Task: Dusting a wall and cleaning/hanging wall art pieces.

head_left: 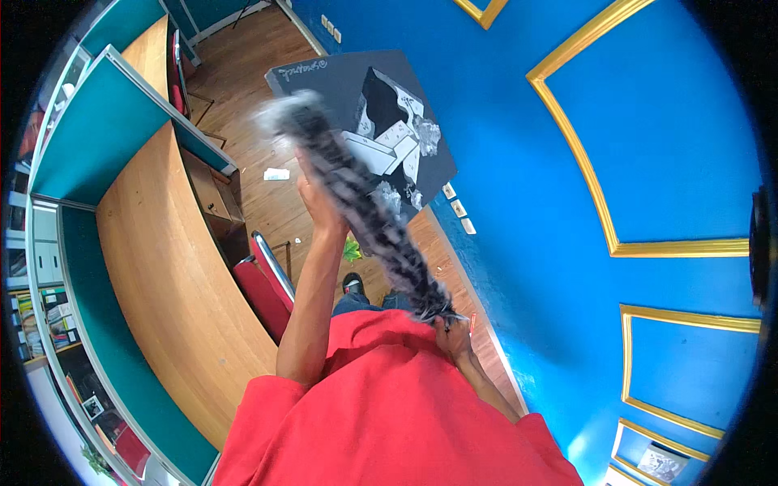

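Note:
A long, fluffy grey-and-black furry piece (371,209) runs slantwise before me, from a pale, blurred tip at the upper left down to my waist. My left hand (319,197) holds it near the upper end; the fur covers most of the fingers. At the lower end, my right hand (453,337) is closed around it beside my red shirt. Past the fur, partly covered by it, is a dark grey board (346,73) with a black-and-white picture, silvery crumpled patches and some writing along its top edge.
A curved wooden desk (164,261) and teal partition (103,127) stand left, with a red chair (261,297) tucked close. On the wood floor lie a white piece (276,174) and a green leaf (351,249). The blue wall (516,182) at right carries gold mouldings (583,164) and white sockets (458,208).

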`<state>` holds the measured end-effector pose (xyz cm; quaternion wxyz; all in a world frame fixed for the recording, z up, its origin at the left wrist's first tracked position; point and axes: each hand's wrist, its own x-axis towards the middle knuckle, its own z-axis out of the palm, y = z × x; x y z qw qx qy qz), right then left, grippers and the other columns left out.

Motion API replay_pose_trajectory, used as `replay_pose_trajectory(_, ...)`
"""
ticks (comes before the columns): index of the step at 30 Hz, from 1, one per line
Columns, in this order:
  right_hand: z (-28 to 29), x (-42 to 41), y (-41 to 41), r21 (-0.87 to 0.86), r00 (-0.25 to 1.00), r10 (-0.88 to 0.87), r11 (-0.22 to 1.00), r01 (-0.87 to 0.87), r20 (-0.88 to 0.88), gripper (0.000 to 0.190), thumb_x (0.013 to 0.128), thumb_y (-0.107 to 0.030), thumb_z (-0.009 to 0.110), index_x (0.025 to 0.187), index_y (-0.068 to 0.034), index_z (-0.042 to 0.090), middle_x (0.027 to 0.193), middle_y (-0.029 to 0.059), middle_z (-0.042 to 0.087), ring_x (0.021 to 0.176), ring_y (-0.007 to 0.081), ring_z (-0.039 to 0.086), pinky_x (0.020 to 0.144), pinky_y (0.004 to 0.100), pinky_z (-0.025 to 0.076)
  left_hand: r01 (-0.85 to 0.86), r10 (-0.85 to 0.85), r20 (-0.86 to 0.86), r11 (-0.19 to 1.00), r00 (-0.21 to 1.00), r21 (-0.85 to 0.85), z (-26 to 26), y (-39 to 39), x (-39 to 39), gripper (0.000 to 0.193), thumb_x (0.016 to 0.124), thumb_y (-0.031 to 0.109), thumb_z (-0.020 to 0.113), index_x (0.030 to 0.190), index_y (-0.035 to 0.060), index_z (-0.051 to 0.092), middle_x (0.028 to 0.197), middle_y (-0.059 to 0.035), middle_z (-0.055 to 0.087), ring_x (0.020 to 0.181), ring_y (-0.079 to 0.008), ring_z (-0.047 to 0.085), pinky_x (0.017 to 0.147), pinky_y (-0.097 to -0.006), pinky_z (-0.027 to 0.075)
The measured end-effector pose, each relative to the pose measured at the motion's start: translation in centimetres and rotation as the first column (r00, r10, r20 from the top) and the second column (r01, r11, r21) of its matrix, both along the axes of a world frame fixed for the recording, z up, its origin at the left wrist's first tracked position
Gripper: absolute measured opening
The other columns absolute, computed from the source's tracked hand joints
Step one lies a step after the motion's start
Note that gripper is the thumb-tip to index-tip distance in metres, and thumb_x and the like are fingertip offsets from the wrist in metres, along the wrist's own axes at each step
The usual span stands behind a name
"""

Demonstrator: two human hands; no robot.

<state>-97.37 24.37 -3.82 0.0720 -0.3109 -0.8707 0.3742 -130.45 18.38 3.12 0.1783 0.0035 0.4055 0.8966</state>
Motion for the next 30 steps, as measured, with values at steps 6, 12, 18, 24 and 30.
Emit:
replay_pose_trajectory(6,-2.1,-0.6,2.5,-0.039,0.918,-0.391,0.92,0.39,-0.064,0.034,0.092,-0.023,0.045,0.08,0.005,0.06,0.069,0.0187,0.061,0.066,0.037,0.059,0.06,0.0434,0.044,-0.135,0.122,-0.079,0.972,0.989,-0.19,2.8,0.6,-0.3,0.055,0.094,0.051,0.033,0.106,0.0015,0.052,0.093,-0.0091,0.058,0.08,-0.0147,0.057,0.069,-0.0279,0.048)
replay_pose_trajectory(12,1.0,-1.3,0.8,0.066,0.998,-0.036,0.997,0.032,0.051,0.035,0.089,-0.027,0.048,0.078,0.004,0.06,0.074,0.023,0.062,0.072,0.0411,0.059,0.063,0.0448,0.045,-0.026,0.024,-0.03,0.998,0.999,-0.064,1.9,0.5,-0.2,0.055,0.094,0.052,0.032,0.107,0.0017,0.051,0.089,-0.0076,0.058,0.077,-0.0136,0.057,0.067,-0.0275,0.049)
replay_pose_trajectory(18,-3.4,-4.2,4.5,0.13,0.972,-0.207,0.967,0.22,-0.108,0.035,0.091,-0.026,0.047,0.077,0.004,0.059,0.069,0.0212,0.06,0.067,0.0396,0.058,0.058,0.0428,0.043,-0.043,0.022,-0.079,0.96,0.997,-0.276,1.6,0.7,1.4,0.06,0.094,0.054,0.031,0.101,0.0004,0.057,0.083,-0.0056,0.059,0.069,-0.0111,0.056,0.06,-0.0252,0.047)
replay_pose_trajectory(24,0.2,-7.1,2.4,-0.029,0.983,-0.048,0.999,0.043,-0.176,0.03,0.09,-0.026,0.05,0.086,0.002,0.062,0.075,0.0213,0.062,0.071,0.0391,0.06,0.063,0.0436,0.046,0.052,-0.075,-0.05,0.932,0.996,-0.358,0.6,0.5,2.4,0.068,0.095,0.054,0.025,0.081,0.0,0.063,0.064,-0.0006,0.056,0.056,-0.0085,0.05,0.055,-0.0245,0.041)
replay_pose_trajectory(30,-1.8,-7.0,5.0,0.054,0.971,-0.194,0.978,0.203,-0.141,0.033,0.092,-0.028,0.048,0.086,0.002,0.061,0.073,0.0177,0.062,0.071,0.0339,0.06,0.065,0.04,0.045,0.114,-0.149,-0.076,0.932,0.986,-0.344,0.4,-1.8,2.7,0.061,0.093,0.054,0.032,0.105,0.0006,0.057,0.088,-0.0073,0.062,0.073,-0.0127,0.059,0.066,-0.0263,0.048)
